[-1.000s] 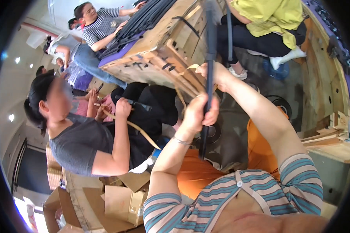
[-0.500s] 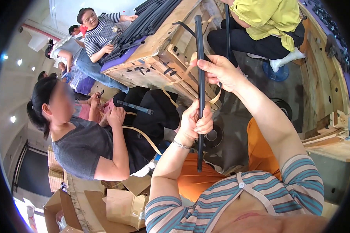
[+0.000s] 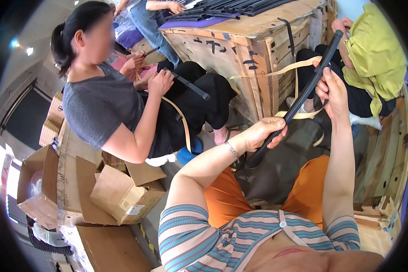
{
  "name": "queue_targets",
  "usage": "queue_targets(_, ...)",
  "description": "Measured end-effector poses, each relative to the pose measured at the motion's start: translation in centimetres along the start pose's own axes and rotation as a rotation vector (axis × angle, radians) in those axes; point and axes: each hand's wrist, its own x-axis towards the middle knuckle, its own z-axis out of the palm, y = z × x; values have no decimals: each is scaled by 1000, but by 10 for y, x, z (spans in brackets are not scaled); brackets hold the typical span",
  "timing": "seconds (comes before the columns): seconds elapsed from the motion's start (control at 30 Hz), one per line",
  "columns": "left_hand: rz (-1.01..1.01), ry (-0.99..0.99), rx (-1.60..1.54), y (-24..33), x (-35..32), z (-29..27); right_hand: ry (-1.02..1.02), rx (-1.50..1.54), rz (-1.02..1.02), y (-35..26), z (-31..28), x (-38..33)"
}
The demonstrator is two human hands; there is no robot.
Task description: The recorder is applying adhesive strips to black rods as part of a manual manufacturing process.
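Observation:
A long black strip point(image 3: 303, 95), like a wiper blade, slants from lower left to upper right in front of me. My left hand point(image 3: 265, 131) grips its lower part. My right hand point(image 3: 332, 90) holds it higher up, near the middle. A tan ribbon-like strip point(image 3: 281, 71) loops behind the black strip, beside the wooden crate point(image 3: 240, 59). My orange-clad knees lie below the hands.
A person in a grey top point(image 3: 99, 109) sits at my left, holding another black strip point(image 3: 190, 85) and a tan band. A person in yellow point(image 3: 371, 50) sits at the upper right. More black strips point(image 3: 231, 7) lie on the crate. Cardboard boxes point(image 3: 122, 195) stand at the lower left.
The black strip has tilted from upright to a slant with its top to the right. My right hand has moved rightward along it. The camera view has swung left.

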Motion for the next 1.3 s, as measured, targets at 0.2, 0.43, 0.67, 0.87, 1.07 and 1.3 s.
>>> queue_targets(0.2, 242, 420, 371, 26, -6, -12, -154, -421, 407, 17, 13, -7)
queue_targets(0.43, 264, 520, 241, 41, -17, -14, -524, -659, 558, 49, 46, -21)
queue_targets(0.67, 279, 533, 108, 49, -24, -21, -566, -656, 562, 41, 60, -29)
queue_targets(0.87, 266, 556, 168, 41, -18, -13, -499, -684, -36, 43, 66, -29)
queue_targets(1.07, 284, 594, 432, 36, -14, -1, -418, -397, 151, 47, 58, -28)
queue_targets(1.3, 318, 647, 601, 33, -16, 0, -158, -387, 110, 36, 42, -16)
